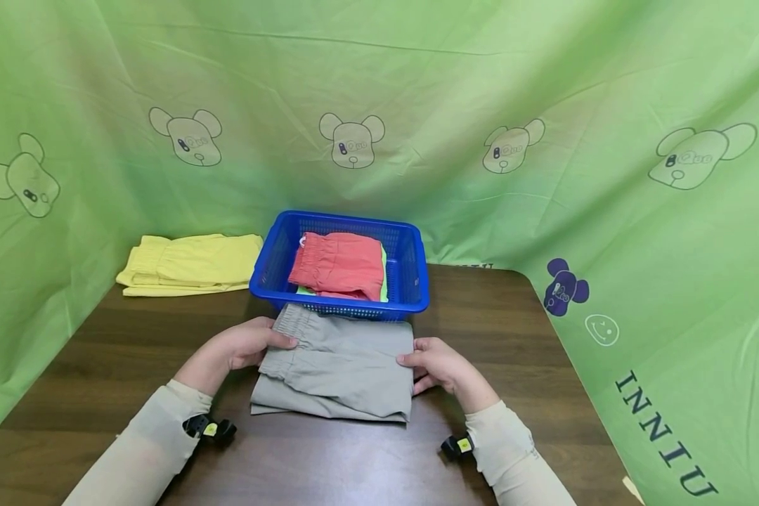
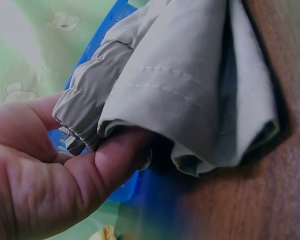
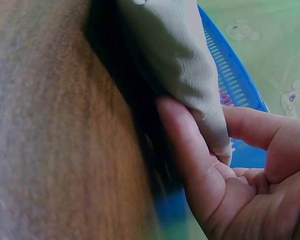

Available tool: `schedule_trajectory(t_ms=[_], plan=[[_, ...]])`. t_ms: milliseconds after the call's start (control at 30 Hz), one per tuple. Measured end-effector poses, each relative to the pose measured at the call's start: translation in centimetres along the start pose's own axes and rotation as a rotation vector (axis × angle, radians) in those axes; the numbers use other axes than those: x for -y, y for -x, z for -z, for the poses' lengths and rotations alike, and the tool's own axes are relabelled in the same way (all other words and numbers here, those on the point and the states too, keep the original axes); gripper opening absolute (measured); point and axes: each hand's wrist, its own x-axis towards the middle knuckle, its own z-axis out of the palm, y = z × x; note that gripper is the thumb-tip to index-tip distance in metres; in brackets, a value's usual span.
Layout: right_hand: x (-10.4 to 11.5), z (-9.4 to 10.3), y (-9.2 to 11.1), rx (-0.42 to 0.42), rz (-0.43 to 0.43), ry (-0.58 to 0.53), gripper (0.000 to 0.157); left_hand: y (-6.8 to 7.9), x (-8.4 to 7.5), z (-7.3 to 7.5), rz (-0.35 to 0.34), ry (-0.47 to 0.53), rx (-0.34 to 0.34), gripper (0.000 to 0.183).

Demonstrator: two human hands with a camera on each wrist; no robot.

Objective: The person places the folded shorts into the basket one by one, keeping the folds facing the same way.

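A folded pair of grey pants (image 1: 354,362) with a gathered elastic waistband is held between both hands, just in front of the blue basket. My left hand (image 1: 249,342) grips the waistband end, thumb on top and fingers tucked under the cloth, as the left wrist view of the waistband (image 2: 90,85) shows. At the opposite side edge, my right hand (image 1: 439,365) pinches the folded cloth (image 3: 190,65) between thumb and fingers. The blue basket (image 1: 340,305) holds folded red pants (image 1: 341,263) with bright green cloth (image 1: 384,277) showing underneath.
Folded yellow pants (image 1: 196,263) lie on the brown wooden table (image 1: 500,316) left of the basket. A green curtain (image 1: 417,84) with printed bear heads closes off the back and both sides, right behind the basket.
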Motion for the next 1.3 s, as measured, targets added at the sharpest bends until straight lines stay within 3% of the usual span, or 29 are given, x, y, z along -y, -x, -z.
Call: schedule_trajectory(t_ms=[300, 633, 1067, 1300], plan=[[0.7, 0.7, 0.8, 0.043, 0.012, -0.005, 0.029, 0.5, -0.4, -0.2, -0.007, -0.063, 0.049, 0.044], [1.6, 0.9, 1.6, 0.086, 0.039, 0.023, 0.025, 1.3, -1.0, -0.8, -0.003, -0.125, 0.048, 0.047], [2.3, 0.8, 2.3, 0.129, 0.065, 0.054, 0.028, 3.4, -2.3, -1.4, 0.024, -0.265, 0.043, 0.052], [3.0, 0.7, 3.0, 0.126, 0.078, 0.058, 0.031, 4.0, -3.0, -1.4, -0.012, -0.286, 0.053, 0.056]])
